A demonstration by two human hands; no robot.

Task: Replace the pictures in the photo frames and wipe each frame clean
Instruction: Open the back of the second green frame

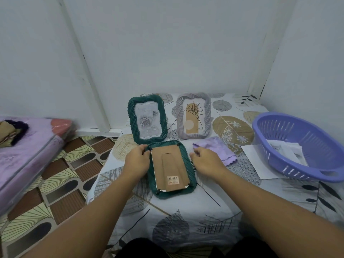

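A leaf-patterned cloth-covered counter (186,211) carries a dark green ribbed photo frame (172,167) lying face down (cardboard back up) near its middle. The left hand (137,161) pinches the frame's far-left corner; the right hand (206,159) hovers beside, its grip loosely curled, holding nothing.

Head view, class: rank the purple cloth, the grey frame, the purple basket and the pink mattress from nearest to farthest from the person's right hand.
From the right hand:
1. Purple cloth, just beyond the hand, beside it.
2. Grey frame, standing upright behind the cloth.
3. Purple basket, at the table's right side.
4. Pink mattress, on the floor, far left.
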